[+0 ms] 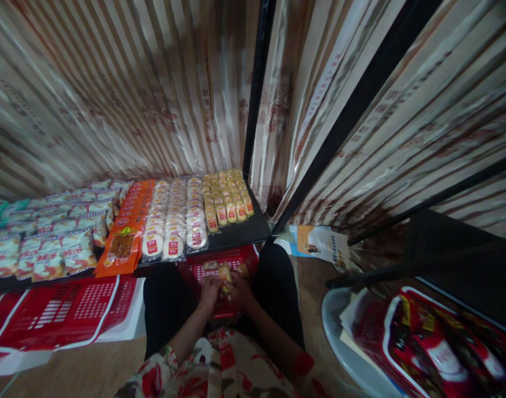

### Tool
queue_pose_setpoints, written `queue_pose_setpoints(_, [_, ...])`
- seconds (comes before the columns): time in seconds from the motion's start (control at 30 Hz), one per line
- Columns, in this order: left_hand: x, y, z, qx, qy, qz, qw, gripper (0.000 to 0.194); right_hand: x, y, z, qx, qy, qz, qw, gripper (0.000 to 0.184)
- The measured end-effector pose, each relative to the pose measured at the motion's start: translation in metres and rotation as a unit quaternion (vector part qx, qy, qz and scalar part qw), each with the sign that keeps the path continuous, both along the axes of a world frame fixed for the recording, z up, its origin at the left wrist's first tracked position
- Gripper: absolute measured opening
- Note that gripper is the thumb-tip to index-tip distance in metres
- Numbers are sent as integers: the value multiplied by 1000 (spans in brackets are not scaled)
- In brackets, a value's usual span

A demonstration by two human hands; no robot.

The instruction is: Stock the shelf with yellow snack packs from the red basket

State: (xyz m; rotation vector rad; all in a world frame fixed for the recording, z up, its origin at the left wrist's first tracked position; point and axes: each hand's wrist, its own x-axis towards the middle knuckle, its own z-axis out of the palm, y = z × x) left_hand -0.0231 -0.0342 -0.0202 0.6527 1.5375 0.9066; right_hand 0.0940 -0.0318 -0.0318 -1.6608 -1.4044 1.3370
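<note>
Holding yellow packet point(225, 272), shelved red labels point(152, 246) blurred

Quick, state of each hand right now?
Left hand: closed, holding a small yellow packet above the red basket.
Right hand: closed, holding the same packet.

ROOM: bare shelf strip point(240, 234) | BLOCK: yellow packs point(232, 193) behind, post point(325, 157) right

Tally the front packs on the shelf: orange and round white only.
Orange pack: 1
Round white packs: 3
Total: 4
</note>
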Motion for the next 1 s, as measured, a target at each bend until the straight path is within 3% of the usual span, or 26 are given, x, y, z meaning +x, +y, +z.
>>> queue_pose_setpoints(0.27, [0, -2, 4, 19, 2, -5, 1000, 21, 8, -8, 10, 15, 37, 3, 999, 27])
queue_pose_setpoints(0.6, [2, 1, 2, 68, 42, -43, 996, 18, 12, -10, 33, 70, -106, -13, 992, 36])
queue_pose_setpoints(1.0, [6, 5, 14, 121, 76, -55, 988, 14, 15, -10, 37, 145, -174, -58, 972, 39])
